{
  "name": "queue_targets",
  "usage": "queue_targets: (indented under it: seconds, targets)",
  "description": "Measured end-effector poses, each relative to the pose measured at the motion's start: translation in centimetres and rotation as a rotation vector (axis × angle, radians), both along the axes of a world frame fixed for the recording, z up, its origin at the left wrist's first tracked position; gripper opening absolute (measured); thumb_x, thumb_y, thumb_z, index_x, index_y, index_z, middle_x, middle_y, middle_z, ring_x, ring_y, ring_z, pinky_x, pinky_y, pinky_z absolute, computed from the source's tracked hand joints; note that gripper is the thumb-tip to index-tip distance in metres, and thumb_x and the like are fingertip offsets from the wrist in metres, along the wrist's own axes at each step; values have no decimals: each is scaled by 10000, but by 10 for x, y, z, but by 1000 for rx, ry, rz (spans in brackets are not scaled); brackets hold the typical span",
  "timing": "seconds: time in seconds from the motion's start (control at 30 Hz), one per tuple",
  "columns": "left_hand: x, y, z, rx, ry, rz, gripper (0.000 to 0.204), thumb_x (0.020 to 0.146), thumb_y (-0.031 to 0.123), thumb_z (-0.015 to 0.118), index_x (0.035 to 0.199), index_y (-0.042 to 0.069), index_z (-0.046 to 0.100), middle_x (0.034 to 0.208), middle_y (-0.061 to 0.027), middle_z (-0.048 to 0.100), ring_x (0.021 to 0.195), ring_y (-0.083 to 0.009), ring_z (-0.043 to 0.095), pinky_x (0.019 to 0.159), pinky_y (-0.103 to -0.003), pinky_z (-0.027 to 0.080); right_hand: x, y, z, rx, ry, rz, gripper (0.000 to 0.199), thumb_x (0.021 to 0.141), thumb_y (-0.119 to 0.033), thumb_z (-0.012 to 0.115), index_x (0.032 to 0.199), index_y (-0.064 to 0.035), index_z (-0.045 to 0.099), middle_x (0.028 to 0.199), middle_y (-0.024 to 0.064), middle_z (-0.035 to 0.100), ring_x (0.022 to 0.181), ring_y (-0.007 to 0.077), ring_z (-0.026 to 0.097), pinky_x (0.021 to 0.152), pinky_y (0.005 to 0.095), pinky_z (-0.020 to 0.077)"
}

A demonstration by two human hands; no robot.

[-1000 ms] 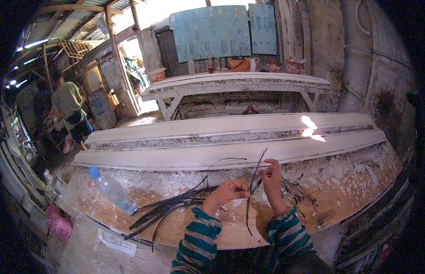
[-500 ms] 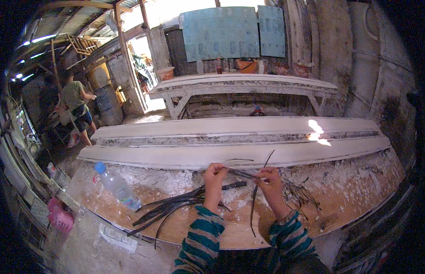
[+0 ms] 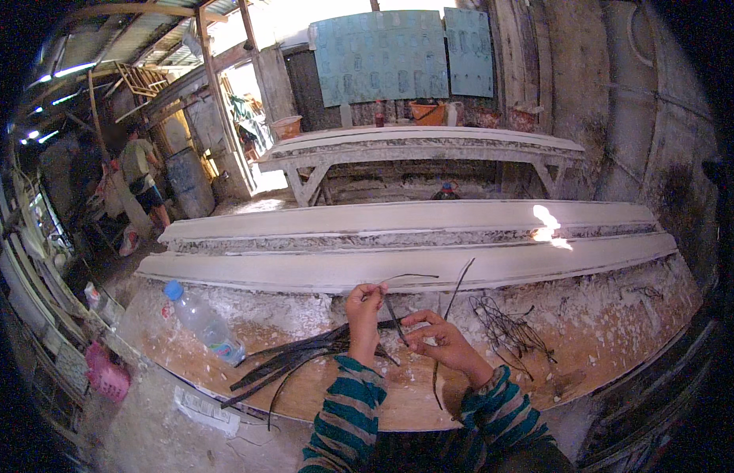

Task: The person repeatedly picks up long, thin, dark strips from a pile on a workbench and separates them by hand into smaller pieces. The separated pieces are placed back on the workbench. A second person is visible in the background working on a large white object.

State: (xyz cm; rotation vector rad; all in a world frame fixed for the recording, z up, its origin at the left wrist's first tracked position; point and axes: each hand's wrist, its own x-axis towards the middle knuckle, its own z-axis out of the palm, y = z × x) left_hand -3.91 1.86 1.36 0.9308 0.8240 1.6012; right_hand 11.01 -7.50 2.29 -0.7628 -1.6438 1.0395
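A thin black strip (image 3: pixel 394 317) slants steeply between my hands, over the near side of the worktable. My left hand (image 3: pixel 364 319) pinches its upper end, and a fine dark thread curves off to the right from those fingers. At the lower end my right hand (image 3: pixel 447 344) grips the strip between thumb and fingertips. A pile of flat black strips (image 3: pixel 292 359) lies on the wood left of and partly behind my left hand. One long narrow strip (image 3: pixel 459 285) runs behind my right hand. To the right sits a loose tangle of dark strands (image 3: pixel 515 327).
A plastic bottle with a blue cap (image 3: pixel 203 325) lies at the table's left. Long white panels (image 3: pixel 382 264) stretch across beyond my hands. Another white-topped table (image 3: pixel 430 146) stands behind, with orange tubs (image 3: pixel 426 113). A person (image 3: pixel 140 169) is at the far left.
My right hand has moved left and down, turning the strip from nearly level to steeply slanted. My left hand has barely shifted. The person at the far left has moved slightly and turned.
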Motion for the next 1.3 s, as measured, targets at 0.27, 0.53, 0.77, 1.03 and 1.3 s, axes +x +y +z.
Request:
queue_targets:
  seconds: [0.27, 0.53, 0.77, 1.03, 1.3]
  targets:
    - [4, -2, -3, 52, 388, -166, 95, 754, 63, 646, 801, -16, 621, 753, -34, 626, 695, -98, 561, 645, -216, 433, 6, 2, 3, 69, -46, -115, 129, 665, -50, 715, 765, -53, 634, 820, 52, 609, 974, 182, 508, 843, 332, 397]
    - [13, -13, 3, 85, 530, -453, 104, 713, 86, 681, 752, 6, 627, 723, -32, 621, 678, -103, 553, 642, -243, 442, 23, 17, -4, -131, 182, -462, 115, 704, -3, 652, 705, -44, 545, 758, 30, 595, 741, 113, 558, 695, 246, 439]
    - [20, -22, 10, 240, 751, -731, 120, 704, 82, 702, 741, 10, 612, 688, -18, 592, 674, -90, 538, 638, -224, 425, 40, 29, -22, -11, 174, -635, 114, 729, -25, 632, 706, -45, 522, 727, 26, 562, 696, 101, 532, 661, 236, 429]
    - [28, -38, 5, 390, 646, -1101, 156, 712, 93, 702, 688, 26, 564, 692, -6, 568, 658, -88, 514, 631, -229, 419, 52, 41, -37, 157, 62, -876, 81, 686, 12, 600, 733, -29, 549, 714, 50, 555, 671, 151, 525, 655, 286, 433]
    - [20, -24, 12, 216, 635, -529, 142, 722, 129, 705, 755, 33, 607, 675, 0, 577, 648, -75, 513, 614, -221, 420, 60, 41, -25, 94, 197, -924, 134, 755, 9, 553, 883, -29, 564, 826, 36, 571, 752, 122, 526, 690, 238, 419]
